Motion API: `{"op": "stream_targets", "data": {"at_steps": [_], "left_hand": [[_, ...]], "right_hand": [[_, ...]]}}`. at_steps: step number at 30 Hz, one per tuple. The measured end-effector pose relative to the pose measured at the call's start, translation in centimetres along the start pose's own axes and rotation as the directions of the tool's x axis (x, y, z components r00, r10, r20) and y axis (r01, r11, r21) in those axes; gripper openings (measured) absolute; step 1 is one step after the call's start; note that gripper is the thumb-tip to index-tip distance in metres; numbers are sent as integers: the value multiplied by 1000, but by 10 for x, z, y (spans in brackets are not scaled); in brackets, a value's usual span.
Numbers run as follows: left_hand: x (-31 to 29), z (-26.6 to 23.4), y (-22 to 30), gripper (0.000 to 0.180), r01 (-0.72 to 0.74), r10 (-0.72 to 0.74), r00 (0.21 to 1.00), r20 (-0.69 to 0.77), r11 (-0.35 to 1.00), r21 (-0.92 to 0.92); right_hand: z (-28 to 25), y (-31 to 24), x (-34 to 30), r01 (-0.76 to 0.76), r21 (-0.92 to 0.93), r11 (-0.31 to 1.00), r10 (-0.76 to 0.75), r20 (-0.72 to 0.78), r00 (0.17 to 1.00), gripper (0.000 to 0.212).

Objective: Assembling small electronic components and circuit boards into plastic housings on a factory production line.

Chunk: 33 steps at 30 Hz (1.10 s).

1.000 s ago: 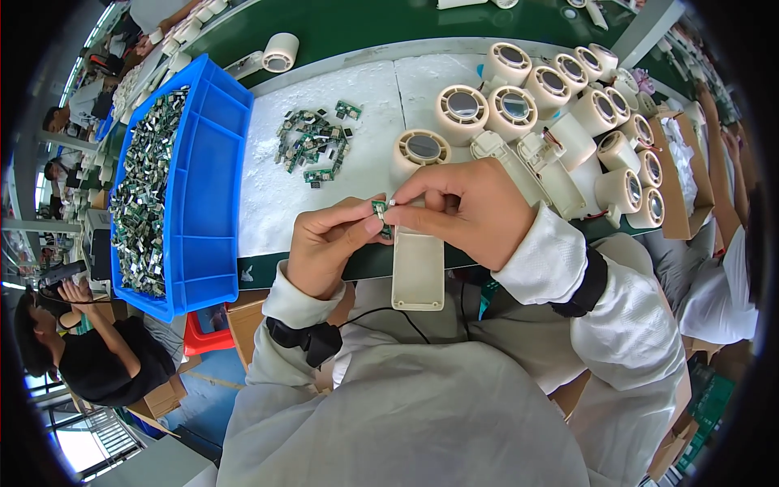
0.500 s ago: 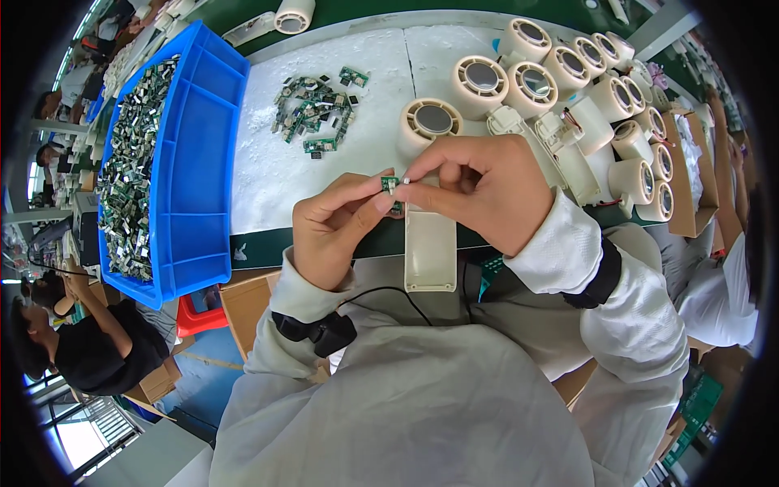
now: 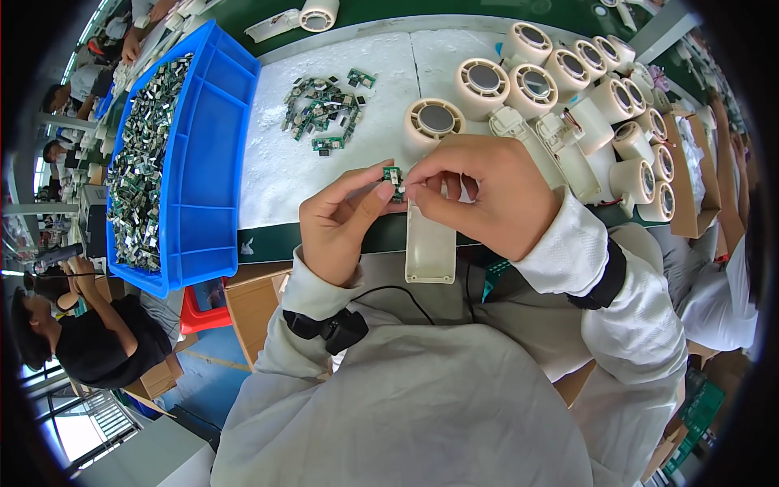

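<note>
Between the thumb and fingers of my left hand (image 3: 341, 215) is a small green circuit board (image 3: 393, 175), held upright over the table's near edge. My right hand (image 3: 495, 191) pinches a tiny white piece against the board's right side; the fingertips hide most of it. Just below my right fingers, a cream plastic handle (image 3: 431, 252) juts past the table edge toward me. Beyond my hands sits a round cream housing (image 3: 435, 122) with a dark grey disc in its face; my right hand covers where it and the handle would meet.
Several loose circuit boards (image 3: 323, 114) lie on the white foam sheet (image 3: 272, 183). At left, a blue bin (image 3: 207, 162) is heaped with more boards. Several cream housings (image 3: 531, 89) crowd the right side, near a cardboard box (image 3: 686, 174). Other people work on both sides.
Both hands stay together at the circuit board. The board has turned slightly, and my right fingertips now press closer to its side. The whole view has shifted a little.
</note>
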State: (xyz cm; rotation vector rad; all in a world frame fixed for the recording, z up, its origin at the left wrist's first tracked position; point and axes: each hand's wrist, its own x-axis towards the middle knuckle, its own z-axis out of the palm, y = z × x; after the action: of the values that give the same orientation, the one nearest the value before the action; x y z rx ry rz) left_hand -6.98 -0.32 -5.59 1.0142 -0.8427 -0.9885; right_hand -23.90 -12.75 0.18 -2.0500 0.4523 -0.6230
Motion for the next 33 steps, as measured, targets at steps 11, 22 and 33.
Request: {"op": "stream_targets", "data": {"at_steps": [11, 22, 33], "left_hand": [[-2, 2, -6, 28, -206, 193, 978, 78, 952, 229], [-7, 10, -4, 26, -172, 173, 985, 10, 966, 192], [-16, 39, 9, 34, -291, 452, 892, 28, 525, 800]], "right_hand": [[5, 2, -3, 24, -150, 988, -34, -70, 997, 15], [4, 4, -4, 136, -253, 958, -153, -49, 987, 14], [19, -15, -12, -78, -125, 989, 50, -219, 974, 10]]}}
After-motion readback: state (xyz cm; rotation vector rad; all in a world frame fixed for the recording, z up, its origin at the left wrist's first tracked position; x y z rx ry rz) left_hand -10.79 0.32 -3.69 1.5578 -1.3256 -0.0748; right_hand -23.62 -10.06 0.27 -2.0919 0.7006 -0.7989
